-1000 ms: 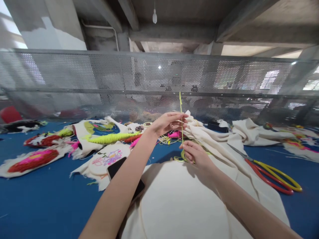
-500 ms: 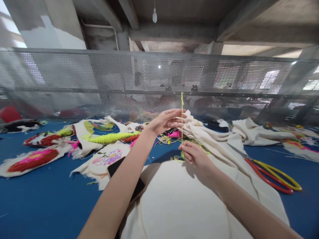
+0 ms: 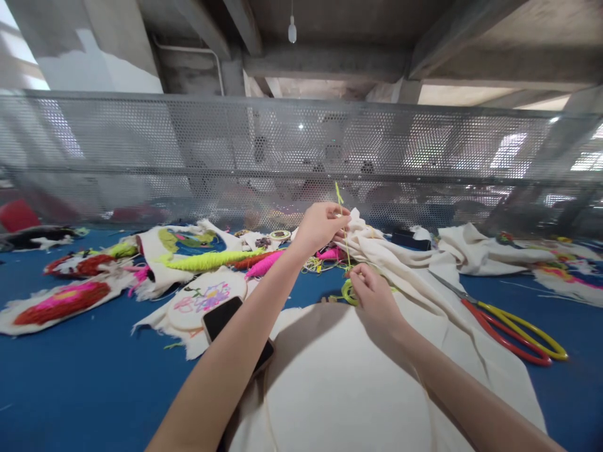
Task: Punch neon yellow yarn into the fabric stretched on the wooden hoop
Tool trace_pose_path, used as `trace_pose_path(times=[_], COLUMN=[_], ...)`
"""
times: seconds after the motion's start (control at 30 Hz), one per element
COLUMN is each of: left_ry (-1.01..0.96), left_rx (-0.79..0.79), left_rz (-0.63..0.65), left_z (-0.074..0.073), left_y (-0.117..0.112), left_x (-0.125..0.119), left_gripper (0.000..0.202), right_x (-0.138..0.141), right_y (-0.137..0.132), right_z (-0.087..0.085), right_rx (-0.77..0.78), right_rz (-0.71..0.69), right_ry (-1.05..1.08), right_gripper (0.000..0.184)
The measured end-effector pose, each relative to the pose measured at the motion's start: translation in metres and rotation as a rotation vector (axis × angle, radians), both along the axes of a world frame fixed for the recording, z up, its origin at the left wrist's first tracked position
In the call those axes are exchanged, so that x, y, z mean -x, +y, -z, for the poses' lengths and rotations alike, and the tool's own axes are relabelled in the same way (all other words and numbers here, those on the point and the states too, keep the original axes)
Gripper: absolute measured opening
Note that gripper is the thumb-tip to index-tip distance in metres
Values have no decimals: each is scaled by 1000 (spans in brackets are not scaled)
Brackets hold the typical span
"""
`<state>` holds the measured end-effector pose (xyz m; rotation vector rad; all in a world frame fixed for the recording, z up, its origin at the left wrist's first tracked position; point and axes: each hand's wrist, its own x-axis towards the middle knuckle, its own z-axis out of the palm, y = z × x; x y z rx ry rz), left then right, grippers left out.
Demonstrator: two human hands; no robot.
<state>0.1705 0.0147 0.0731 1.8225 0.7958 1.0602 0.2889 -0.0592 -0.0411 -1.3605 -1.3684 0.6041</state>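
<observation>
My left hand [image 3: 321, 225] is raised above the table with its fingers pinched on a thin yellow-green yarn strand [image 3: 347, 250] whose end sticks up past the fingertips. Just below it, my right hand [image 3: 372, 297] pinches the same strand lower down. The strand runs on to a small yellow-green coil [image 3: 347, 292] lying at the far edge of the cream cloth stretched in a round hoop [image 3: 330, 383] in front of me. Both forearms reach out over that cloth.
A black phone [image 3: 221, 317] lies under my left forearm. Red and yellow scissors [image 3: 516, 331] rest on the blue table [image 3: 70, 376] at right. Tufted pieces in red, pink and neon yellow [image 3: 66, 300] sit at left, crumpled cream cloth [image 3: 475, 251] beyond. A perforated metal screen [image 3: 188, 150] closes the far edge.
My left hand has closed its fingers on the strand and shifted slightly right and up. My right hand has turned and slid a little along the yarn, which now slants instead of standing straight.
</observation>
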Motion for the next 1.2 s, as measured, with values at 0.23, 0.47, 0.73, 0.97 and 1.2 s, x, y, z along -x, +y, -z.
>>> trace_pose_path(times=[0.23,0.47,0.73,0.97,1.2], left_ry=[84,91,60,166,247], left_rx=[40,99,110,-103,-189], left_rz=[20,82,94,44,8], left_z=[5,4,6,12,15], left_y=[1,-3,1,7,11], left_x=[-5,-5,-5,-4,-1], left_gripper=[33,41,33,28,33], right_x=[-4,-8,-9,-9,-9], right_y=[-1,2,2,2,1], right_z=[1,2,-1,-2,-4], right_rx=[-36,-70,-65,-71,-49], right_rz=[134,160,144,93,70], right_ry=[-346,-424,-421,-400,-355], right_gripper=[17,20,19,18,18])
